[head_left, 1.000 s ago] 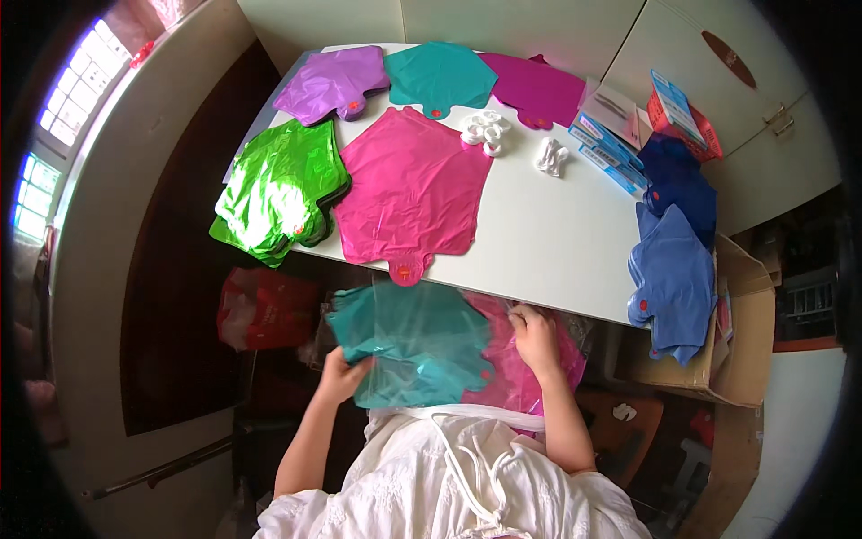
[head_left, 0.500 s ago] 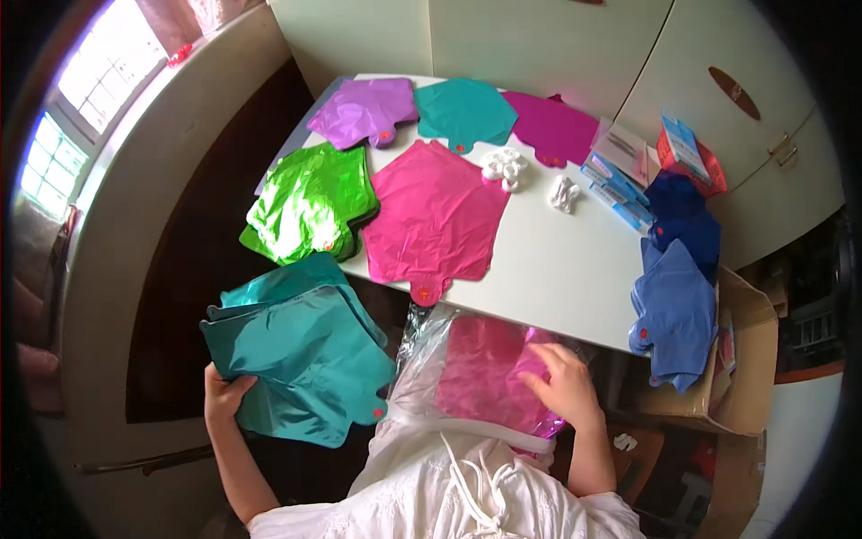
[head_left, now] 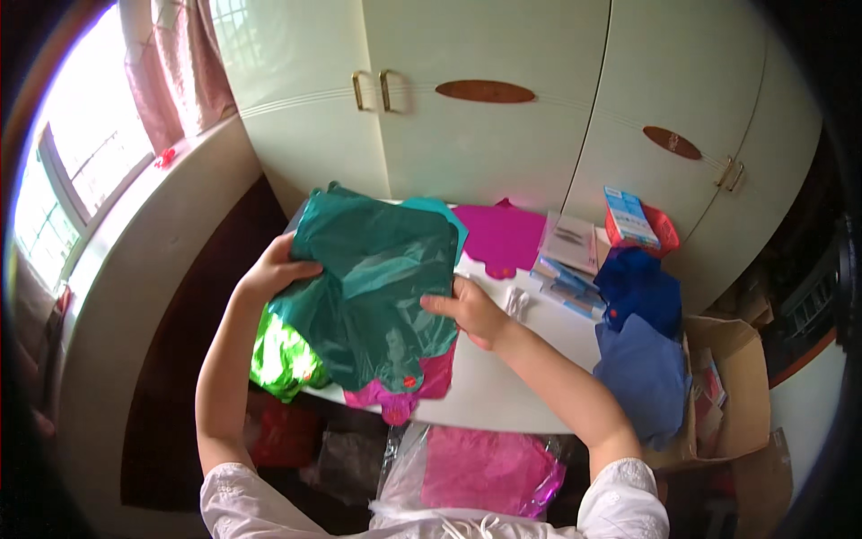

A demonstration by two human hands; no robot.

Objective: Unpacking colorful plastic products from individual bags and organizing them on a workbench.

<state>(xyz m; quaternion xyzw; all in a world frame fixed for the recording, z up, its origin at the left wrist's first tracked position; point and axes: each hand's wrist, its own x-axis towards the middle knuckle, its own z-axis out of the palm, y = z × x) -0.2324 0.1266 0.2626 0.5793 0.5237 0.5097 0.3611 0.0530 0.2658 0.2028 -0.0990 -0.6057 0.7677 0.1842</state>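
Observation:
Between my two hands hangs a stack of flat, uninflated teal foil balloons [head_left: 377,269], raised over the left part of the table. My left hand [head_left: 277,269] is closed on the upper left edge. My right hand [head_left: 473,312] pinches the right edge, thumb in front and fingers partly hidden behind. A red dot marks the tab at the bottom of the stack. Below it, a shiny green foil balloon [head_left: 280,355] and a pink foil balloon [head_left: 437,375] show only in part. Another teal foil balloon [head_left: 446,214] peeks out behind.
A magenta foil balloon [head_left: 503,238] lies at the back. On the right are blue-and-white boxes [head_left: 570,287], a dark blue balloon [head_left: 641,292], a lighter blue balloon [head_left: 639,373] and an open cardboard box [head_left: 741,377]. A clear bag with pink sheets [head_left: 485,472] rests on my lap.
The teal stack has risen from left of my lap to above the table. My right hand has left the bag on my lap and taken hold of the stack's right edge. The view has tilted up.

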